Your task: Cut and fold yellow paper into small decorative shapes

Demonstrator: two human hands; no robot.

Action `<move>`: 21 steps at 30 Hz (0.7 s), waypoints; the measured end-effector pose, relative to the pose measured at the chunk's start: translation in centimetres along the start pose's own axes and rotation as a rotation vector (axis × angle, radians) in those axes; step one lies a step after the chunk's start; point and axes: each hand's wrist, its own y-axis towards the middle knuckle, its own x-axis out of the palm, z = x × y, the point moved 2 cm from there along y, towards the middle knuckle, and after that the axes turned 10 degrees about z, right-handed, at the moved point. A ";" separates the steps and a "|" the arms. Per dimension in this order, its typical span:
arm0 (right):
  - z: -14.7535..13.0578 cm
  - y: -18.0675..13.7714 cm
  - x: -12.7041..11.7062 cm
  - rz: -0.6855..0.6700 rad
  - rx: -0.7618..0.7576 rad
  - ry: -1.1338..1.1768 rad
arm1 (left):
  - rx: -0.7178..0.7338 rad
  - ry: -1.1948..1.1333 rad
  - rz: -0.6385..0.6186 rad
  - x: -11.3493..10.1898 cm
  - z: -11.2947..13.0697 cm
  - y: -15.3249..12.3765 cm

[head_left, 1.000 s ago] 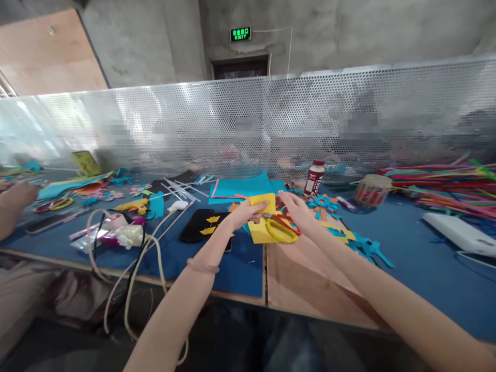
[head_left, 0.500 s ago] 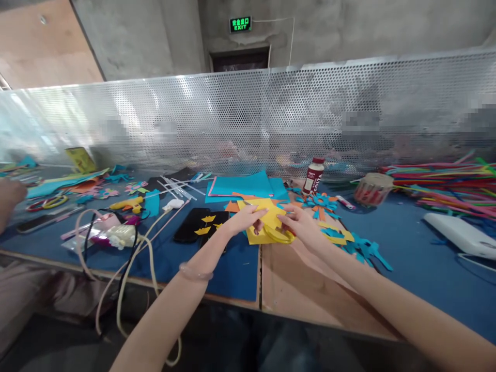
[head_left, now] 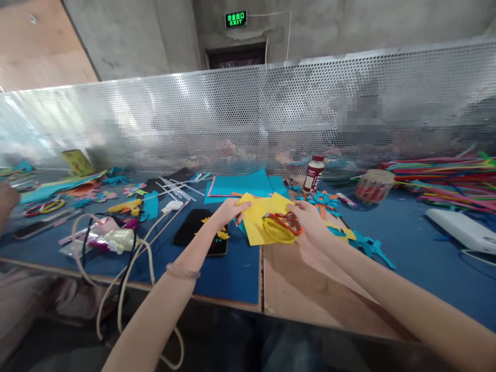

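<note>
Left hand (head_left: 229, 211) and right hand (head_left: 309, 219) have parted, both pinching one yellow sheet (head_left: 254, 223).

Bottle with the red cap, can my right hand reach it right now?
Likely yes: the bottle stands just beyond your right hand, past low paper scraps, but that hand must first release the yellow paper.

And we're in a craft workshop: glue gun (head_left: 126, 206), blue paper cut-outs (head_left: 370, 245), concrete wall (head_left: 329, 31), lit exit sign (head_left: 236, 19)!
</note>
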 end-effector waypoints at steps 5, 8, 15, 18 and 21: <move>-1.4 -0.9 3.1 -0.105 -0.239 -0.367 | 0.056 0.118 0.116 -0.9 -0.2 -0.5; -2.3 -1.4 4.7 -0.083 -0.448 -0.320 | 0.073 0.137 0.134 -0.8 -0.3 -0.7; -0.5 -1.2 5.8 -0.163 -0.191 0.065 | 0.046 0.103 0.071 -0.7 -0.6 -0.8; -0.2 -1.3 5.1 -0.187 -0.144 0.086 | 0.030 0.165 0.053 -1.1 -1.1 -0.9; -0.2 -1.5 4.6 -0.211 -0.076 0.072 | -0.001 0.231 0.016 -1.2 -1.7 -1.0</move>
